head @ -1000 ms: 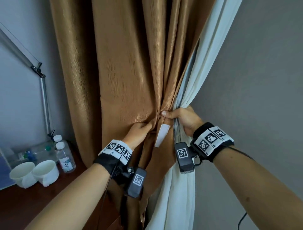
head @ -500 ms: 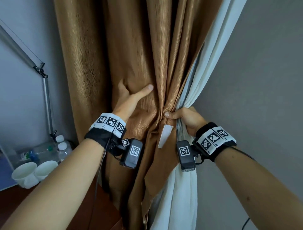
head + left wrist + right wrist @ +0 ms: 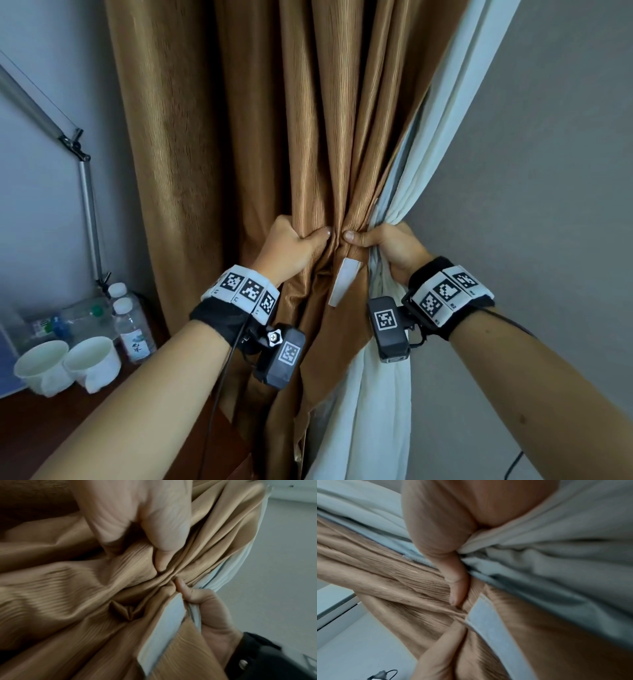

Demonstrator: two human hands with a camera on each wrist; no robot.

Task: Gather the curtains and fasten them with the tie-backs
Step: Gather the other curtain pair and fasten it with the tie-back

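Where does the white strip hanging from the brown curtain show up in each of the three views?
Head: white strip hangs at centre, just below the two thumbs.
Left wrist: white strip runs diagonally at lower centre-right, beside the right hand.
Right wrist: white strip lies at lower centre, below the right thumb.
Shared landmark: the pinched folds of the brown curtain where both thumbs meet.

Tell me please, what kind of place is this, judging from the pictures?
Probably a hotel room or a bedroom. A heavy brown curtain hangs with a white sheer curtain in a wall corner, and a wooden table beside them carries water bottles and two white cups.
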